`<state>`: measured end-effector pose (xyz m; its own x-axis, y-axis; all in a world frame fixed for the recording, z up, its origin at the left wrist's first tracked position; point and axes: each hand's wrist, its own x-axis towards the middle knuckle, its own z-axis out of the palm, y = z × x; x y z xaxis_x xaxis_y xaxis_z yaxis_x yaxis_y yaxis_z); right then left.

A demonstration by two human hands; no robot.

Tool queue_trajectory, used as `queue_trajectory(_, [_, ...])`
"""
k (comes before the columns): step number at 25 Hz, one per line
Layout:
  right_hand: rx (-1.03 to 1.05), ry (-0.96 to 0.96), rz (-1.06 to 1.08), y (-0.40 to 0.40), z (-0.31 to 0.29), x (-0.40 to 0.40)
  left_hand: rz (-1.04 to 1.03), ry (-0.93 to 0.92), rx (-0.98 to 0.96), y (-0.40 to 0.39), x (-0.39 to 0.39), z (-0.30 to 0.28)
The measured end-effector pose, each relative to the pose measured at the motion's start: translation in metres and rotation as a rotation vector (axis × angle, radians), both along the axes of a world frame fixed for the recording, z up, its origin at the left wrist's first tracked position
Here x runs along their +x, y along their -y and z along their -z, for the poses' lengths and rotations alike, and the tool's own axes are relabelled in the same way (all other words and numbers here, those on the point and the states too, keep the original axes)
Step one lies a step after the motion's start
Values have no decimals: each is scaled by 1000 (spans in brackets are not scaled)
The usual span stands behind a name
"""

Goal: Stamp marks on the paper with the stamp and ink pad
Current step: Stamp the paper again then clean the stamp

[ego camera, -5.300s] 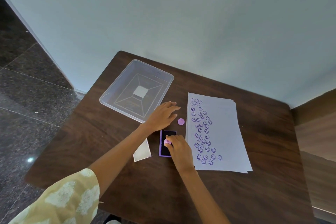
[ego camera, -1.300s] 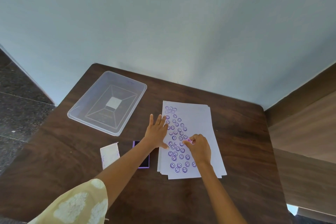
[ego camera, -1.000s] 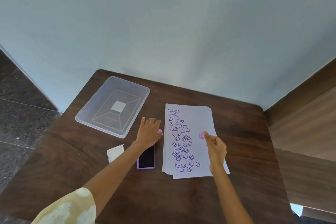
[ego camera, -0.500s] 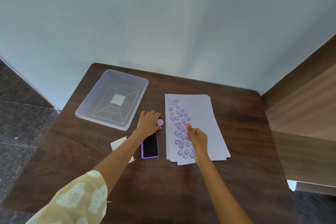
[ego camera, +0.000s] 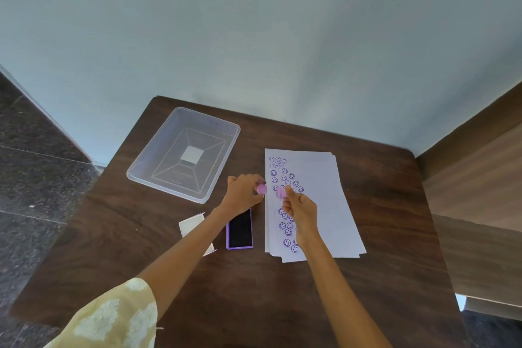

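Leftmost, a clear plastic tray (ego camera: 158, 178) is shown holding nothing but a small white label at its centre. Next, a white card (ego camera: 192, 224) and the open ink pad (ego camera: 239, 230) are seen uncovered on the table (ego camera: 395, 277). A pink cap (ego camera: 261, 189) is pinched by the left hand (ego camera: 244, 195); the stamp (ego camera: 280, 193) is pinched by the right hand (ego camera: 300, 207) above the paper (ego camera: 324, 200). Many marks are printed down the left side; the right side remains unstamped.
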<state>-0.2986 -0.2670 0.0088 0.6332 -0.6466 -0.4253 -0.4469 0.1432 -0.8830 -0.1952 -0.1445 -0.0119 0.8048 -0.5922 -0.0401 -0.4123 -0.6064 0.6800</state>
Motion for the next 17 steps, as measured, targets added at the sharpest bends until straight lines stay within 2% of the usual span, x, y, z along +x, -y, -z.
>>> queue_trajectory(2, [-35,2,-5,-1,-2,5,-6,-74,-96,-1,-1,-6])
queue_trajectory(5, [-85,-18,-25,-2,-5,10,43,-153,-119,-6,-3,-16])
queue_trajectory(17, [-186,-75,-179,-1,-4,7,63,-240,-185,-7,-13,-30])
